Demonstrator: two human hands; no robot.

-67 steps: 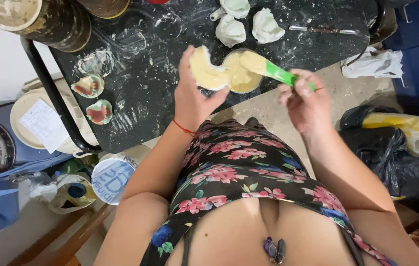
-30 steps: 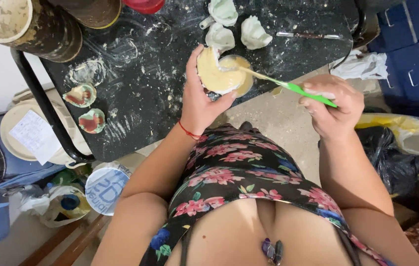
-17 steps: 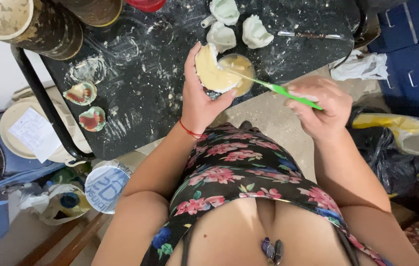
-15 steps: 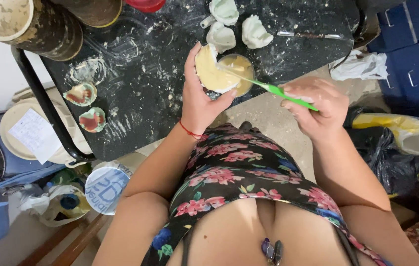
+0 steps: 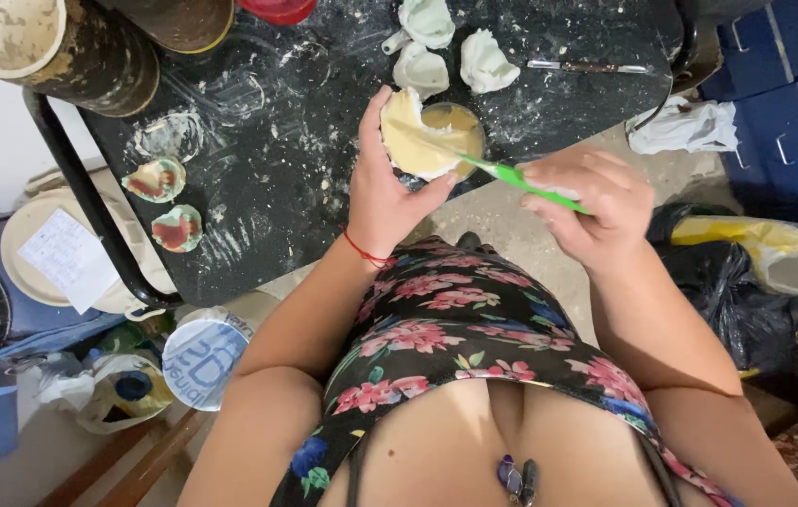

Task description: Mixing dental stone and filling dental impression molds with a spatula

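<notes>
My left hand (image 5: pixel 385 192) grips a small cream-coloured mould piece (image 5: pixel 406 141), tilted up over the edge of a black speckled table (image 5: pixel 277 178). My right hand (image 5: pixel 591 202) holds a green-handled brush (image 5: pixel 521 178) whose tip lies inside the cream piece. Just behind it stands a small cup of yellowish liquid (image 5: pixel 460 127). A red string circles my left wrist.
Three pale green-white moulded shapes (image 5: pixel 451 47) and a thin metal tool (image 5: pixel 587 67) lie at the table's far side. Two small painted pieces (image 5: pixel 164 202) sit left. Stained buckets (image 5: pixel 52 47) stand far left. Bags, a taped lid and blue crates surround the table.
The brush went from upright beside the piece to slanting low, its tip now inside the piece. My right hand dropped and shifted right, then came back a little. My left hand stayed put.
</notes>
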